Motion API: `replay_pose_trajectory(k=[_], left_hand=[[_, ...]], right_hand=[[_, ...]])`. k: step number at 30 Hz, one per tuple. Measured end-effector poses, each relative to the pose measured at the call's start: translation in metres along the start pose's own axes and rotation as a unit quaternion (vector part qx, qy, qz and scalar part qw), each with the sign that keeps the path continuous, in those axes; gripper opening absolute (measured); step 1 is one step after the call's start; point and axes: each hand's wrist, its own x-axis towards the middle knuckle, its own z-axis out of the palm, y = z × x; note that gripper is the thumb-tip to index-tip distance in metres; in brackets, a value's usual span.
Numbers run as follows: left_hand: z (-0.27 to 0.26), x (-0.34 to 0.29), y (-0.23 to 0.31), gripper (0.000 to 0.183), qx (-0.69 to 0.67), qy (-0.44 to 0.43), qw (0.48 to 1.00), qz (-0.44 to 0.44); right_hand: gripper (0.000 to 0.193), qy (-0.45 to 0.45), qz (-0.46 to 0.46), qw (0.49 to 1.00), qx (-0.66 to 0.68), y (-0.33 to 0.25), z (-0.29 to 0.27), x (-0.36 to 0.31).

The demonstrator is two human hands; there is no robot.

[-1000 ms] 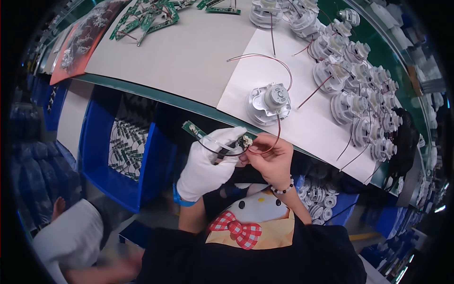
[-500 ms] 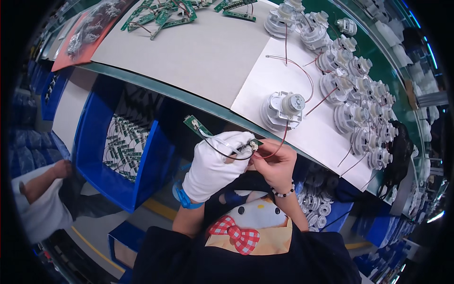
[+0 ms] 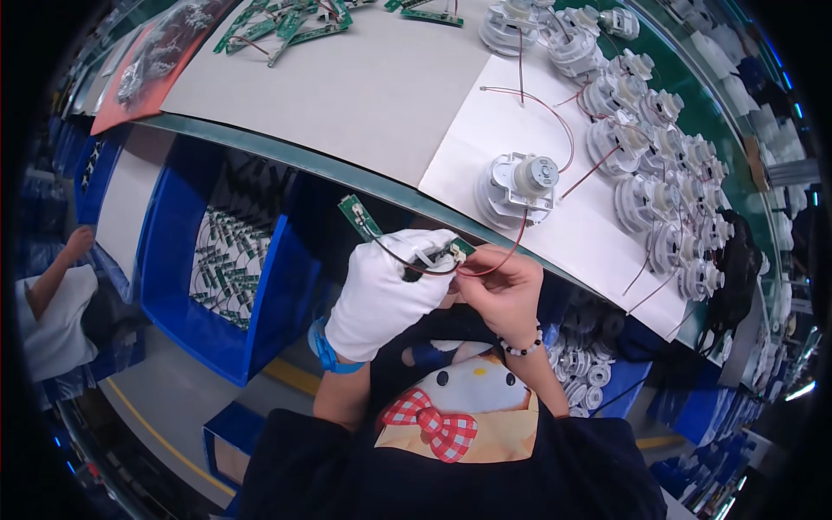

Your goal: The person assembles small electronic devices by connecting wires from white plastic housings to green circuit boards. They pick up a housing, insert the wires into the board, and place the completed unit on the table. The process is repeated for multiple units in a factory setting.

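Note:
My left hand (image 3: 386, 290), in a white glove, grips a long green circuit board (image 3: 357, 217) just in front of the table edge. One end of the board sticks out past the glove, and a dark wire loops over it. A small white connector (image 3: 457, 252) shows at the other end. My right hand (image 3: 507, 290), bare and wearing a beaded bracelet, pinches a reddish wire (image 3: 523, 234) beside that connector. The wire runs up to a white motor unit (image 3: 518, 186) on the white sheet. Fingertips hide the wire's end, so I cannot tell whether it sits in the connector.
Several white motor units (image 3: 620, 139) with loose wires crowd the table's right side. More circuit boards (image 3: 290, 30) lie at the far left, near a clear bag (image 3: 156, 65). Below the table edge stands a blue bin (image 3: 260, 303) of boards. Another person's arm (image 3: 52, 277) is at left.
Both hands stay together at the connector, and the board's free end has tilted up slightly. The other person's arm at left has lifted and moved outward.

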Motion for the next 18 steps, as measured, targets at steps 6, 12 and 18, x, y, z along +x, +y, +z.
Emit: replay_pose_trajectory(k=[6,12,18], left_hand=[[0.002,0.004,0.011,0.021,-0.097,-0.025,0.993,-0.066],[-0.004,0.009,0.014,0.022,-0.027,-0.029,0.999,-0.031],[0.001,0.004,0.014,0.015,0.031,-0.002,1.0,0.006]], right_hand=[[0.016,-0.01,-0.011,0.998,-0.066,-0.007,-0.01,0.004],[0.017,0.0,-0.024,0.984,-0.176,-0.011,-0.007,0.006],[0.007,0.071,-0.016,0.982,-0.175,0.002,-0.01,0.002]])
